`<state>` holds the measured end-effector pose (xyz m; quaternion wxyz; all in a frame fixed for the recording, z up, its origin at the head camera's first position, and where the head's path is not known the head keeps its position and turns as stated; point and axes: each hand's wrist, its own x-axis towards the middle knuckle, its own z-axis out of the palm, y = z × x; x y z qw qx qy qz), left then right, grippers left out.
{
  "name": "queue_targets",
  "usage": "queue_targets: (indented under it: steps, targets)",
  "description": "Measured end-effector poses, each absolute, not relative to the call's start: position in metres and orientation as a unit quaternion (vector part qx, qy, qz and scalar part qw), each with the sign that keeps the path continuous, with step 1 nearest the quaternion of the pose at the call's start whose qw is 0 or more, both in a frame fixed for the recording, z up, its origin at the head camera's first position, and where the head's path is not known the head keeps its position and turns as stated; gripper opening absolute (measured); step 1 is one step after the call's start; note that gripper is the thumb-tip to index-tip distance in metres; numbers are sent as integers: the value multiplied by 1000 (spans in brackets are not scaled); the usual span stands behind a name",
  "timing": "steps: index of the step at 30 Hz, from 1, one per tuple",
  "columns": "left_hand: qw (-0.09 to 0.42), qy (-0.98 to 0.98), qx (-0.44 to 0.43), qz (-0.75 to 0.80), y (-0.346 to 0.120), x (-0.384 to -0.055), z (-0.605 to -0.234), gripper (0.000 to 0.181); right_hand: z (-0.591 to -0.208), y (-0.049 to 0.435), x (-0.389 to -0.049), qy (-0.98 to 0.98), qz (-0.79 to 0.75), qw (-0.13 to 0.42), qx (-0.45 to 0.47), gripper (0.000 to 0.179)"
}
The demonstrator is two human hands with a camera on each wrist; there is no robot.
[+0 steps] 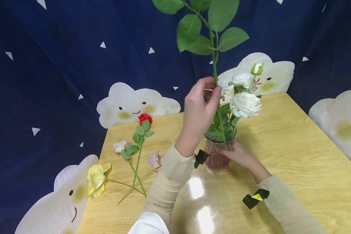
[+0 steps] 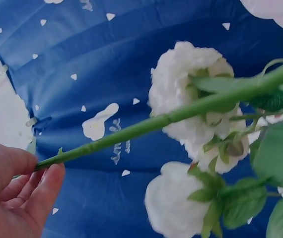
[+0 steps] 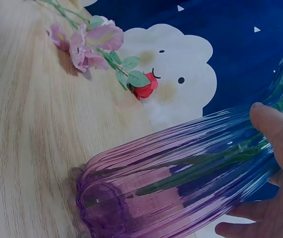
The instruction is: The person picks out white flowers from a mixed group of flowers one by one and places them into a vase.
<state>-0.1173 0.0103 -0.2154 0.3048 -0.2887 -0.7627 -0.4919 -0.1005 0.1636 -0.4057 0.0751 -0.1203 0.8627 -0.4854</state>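
My left hand pinches a long green flower stem between thumb and fingertips. Large leaves grow along its upper part, and its top runs out of the head view. The stem's lower end overlaps the mouth of a ribbed glass vase, pink-purple below and bluish above. White flowers with green leaves stand in the vase, their stems showing through the glass. My right hand grips the vase's side, with the thumb across the glass and the fingers around it.
Left on the wooden table lie a red rose, a pale pink flower, a yellow flower and a purple-pink flower, their stems crossing. Cloud cutouts line the table's edges before a dark blue curtain.
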Motion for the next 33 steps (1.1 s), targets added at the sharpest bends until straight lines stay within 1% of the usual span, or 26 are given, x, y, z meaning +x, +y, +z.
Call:
queue_targets:
  steps: [3,6,10,14,18,22,29,33]
  targets:
    - [322,-765,-299,-471,19,-121,-219,14,-407,164,-102,856,-496,73,-129,83]
    - [321,-774,-306,-452,24,-126,-229,14,-408,164,-104,852,-500,81,-134,83]
    - [285,-810,-305,-412,27,-130,-249,14,-407,163,-105,858,-489,85,-130,82]
    - [237,-872,-292,-315,24,-127,-267,18,-405,163,-106,861,-485,82,-131,83]
    - [220,-910,-268,-229,17,-119,-274,24,-403,162,-106,866,-477,79,-128,84]
    - [210,-923,-233,-222,5,-115,-277,26,-403,161,-107,869,-475,78,-116,85]
    - [171,-928,-206,-259,-20,-112,-291,33,-404,158,-108,876,-466,65,-107,81]
    - [150,-930,-188,-276,-34,-107,-302,34,-404,159,-109,881,-457,63,-104,82]
